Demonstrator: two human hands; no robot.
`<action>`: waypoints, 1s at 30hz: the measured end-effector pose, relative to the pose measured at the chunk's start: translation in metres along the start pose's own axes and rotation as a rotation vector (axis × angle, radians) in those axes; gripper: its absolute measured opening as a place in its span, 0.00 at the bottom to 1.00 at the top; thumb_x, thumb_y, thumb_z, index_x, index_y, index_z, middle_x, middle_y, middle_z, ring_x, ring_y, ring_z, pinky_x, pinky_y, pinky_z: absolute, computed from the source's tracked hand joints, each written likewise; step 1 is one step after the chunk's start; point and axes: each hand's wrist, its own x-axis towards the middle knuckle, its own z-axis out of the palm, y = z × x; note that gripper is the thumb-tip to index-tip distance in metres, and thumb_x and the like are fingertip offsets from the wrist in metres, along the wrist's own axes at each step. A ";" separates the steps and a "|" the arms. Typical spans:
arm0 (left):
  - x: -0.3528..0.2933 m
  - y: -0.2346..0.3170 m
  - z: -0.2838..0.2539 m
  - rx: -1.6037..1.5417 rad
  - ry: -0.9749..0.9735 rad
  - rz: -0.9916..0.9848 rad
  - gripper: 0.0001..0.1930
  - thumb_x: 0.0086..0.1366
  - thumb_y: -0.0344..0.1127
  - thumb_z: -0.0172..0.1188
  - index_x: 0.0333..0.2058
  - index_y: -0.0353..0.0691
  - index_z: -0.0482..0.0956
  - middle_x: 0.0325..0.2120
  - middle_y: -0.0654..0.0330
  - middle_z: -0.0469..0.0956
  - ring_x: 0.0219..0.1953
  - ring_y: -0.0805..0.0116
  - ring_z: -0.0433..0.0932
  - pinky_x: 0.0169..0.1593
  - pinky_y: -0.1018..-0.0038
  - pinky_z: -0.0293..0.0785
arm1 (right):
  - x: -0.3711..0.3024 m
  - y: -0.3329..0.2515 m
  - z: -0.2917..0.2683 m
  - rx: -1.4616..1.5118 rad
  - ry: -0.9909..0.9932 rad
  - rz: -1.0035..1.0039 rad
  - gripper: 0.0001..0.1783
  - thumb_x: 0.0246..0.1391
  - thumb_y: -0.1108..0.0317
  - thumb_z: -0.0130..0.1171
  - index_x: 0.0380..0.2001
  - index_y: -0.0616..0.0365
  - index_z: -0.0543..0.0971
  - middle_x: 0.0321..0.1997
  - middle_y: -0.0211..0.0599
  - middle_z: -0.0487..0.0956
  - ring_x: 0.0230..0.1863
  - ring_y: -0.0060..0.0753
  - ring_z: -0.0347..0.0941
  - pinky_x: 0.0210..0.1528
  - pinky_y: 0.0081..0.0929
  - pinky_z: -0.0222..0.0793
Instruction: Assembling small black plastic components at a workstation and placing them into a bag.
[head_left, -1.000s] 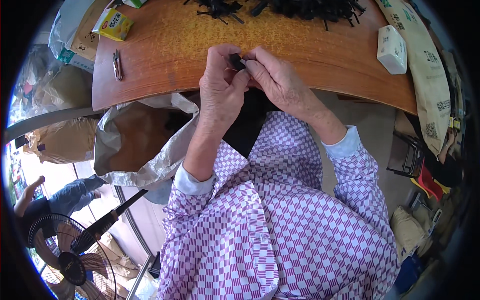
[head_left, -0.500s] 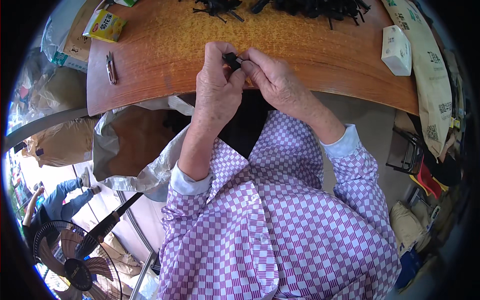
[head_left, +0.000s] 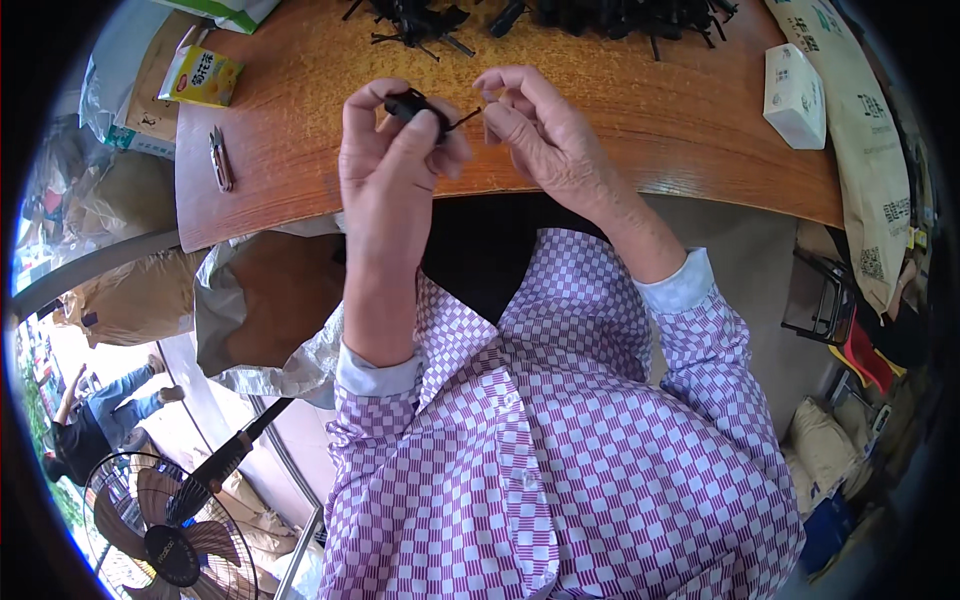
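The black part point(head_left: 408, 103), above the wooden table point(head_left: 300, 110), sits pinched between the thumb and fingers of our left hand point(head_left: 388, 165), its thin strip point(head_left: 464, 120) pointing toward our loosely curled right hand point(head_left: 548, 142), whose grip on the tip we cannot tell.

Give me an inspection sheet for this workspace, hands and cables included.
Surface: brown table, finish patchy.
Work pieces: black part with a thin strand sticking out; black pieces heaped at the far side.
Clutter: snips and yellow carton left, white packet right.
Hands: left hand grips the part; right hand at the strand's tip, contact unclear.
Cables: nothing seen.
Surroundings: fan lower left, open sack by the table's near edge, person at far left.
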 end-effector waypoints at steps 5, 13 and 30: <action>-0.006 0.006 -0.002 -0.439 -0.074 -0.269 0.17 0.67 0.28 0.46 0.54 0.38 0.63 0.35 0.53 0.75 0.30 0.69 0.75 0.32 0.79 0.72 | -0.005 -0.002 -0.006 0.441 -0.069 0.145 0.10 0.60 0.64 0.53 0.42 0.58 0.73 0.25 0.25 0.75 0.13 0.07 0.60 0.13 0.07 0.52; -0.023 0.010 0.005 -0.346 -0.325 -0.379 0.22 0.68 0.32 0.49 0.59 0.36 0.62 0.31 0.54 0.76 0.24 0.71 0.77 0.23 0.84 0.74 | -0.010 -0.012 -0.014 0.700 -0.208 0.266 0.13 0.58 0.62 0.57 0.42 0.58 0.74 0.26 0.25 0.76 0.20 0.09 0.69 0.13 0.06 0.52; -0.036 -0.006 0.010 0.569 -0.127 0.147 0.19 0.65 0.24 0.50 0.55 0.35 0.66 0.33 0.60 0.77 0.33 0.74 0.77 0.38 0.79 0.75 | -0.025 -0.029 0.004 0.429 -0.090 0.276 0.20 0.63 0.56 0.48 0.45 0.65 0.73 0.25 0.24 0.71 0.25 0.13 0.68 0.25 0.13 0.64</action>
